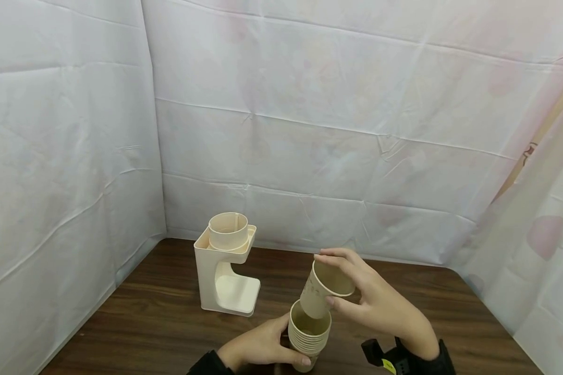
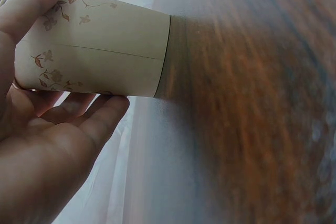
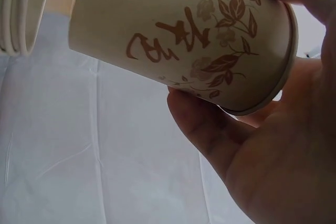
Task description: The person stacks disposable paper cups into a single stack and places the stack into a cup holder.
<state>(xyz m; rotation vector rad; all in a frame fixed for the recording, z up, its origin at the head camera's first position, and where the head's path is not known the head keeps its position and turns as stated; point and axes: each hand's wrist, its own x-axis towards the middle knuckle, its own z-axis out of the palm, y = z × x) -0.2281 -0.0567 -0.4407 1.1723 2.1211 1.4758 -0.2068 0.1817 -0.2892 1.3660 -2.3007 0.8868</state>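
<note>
In the head view my left hand (image 1: 267,344) grips a stack of nested paper cups (image 1: 307,341) standing upright near the table's front. Its thumb and fingers wrap the stack's side, where the left wrist view shows a beige cup wall (image 2: 100,45) with brown flowers. My right hand (image 1: 368,291) holds a single paper cup (image 1: 313,291) near its rim, thumb on one side and fingers on the other. That cup tilts just above the stack's mouth, its base overlapping the stack's rim in the head view. Brown leaves and lettering mark this cup (image 3: 184,40) in the right wrist view.
A cream cup dispenser (image 1: 206,281) with a round tube (image 1: 228,234) on top and a flat foot stands left of the cups. The dark wooden table (image 1: 145,307) meets white cloth hangings (image 1: 309,130) at the back and left side.
</note>
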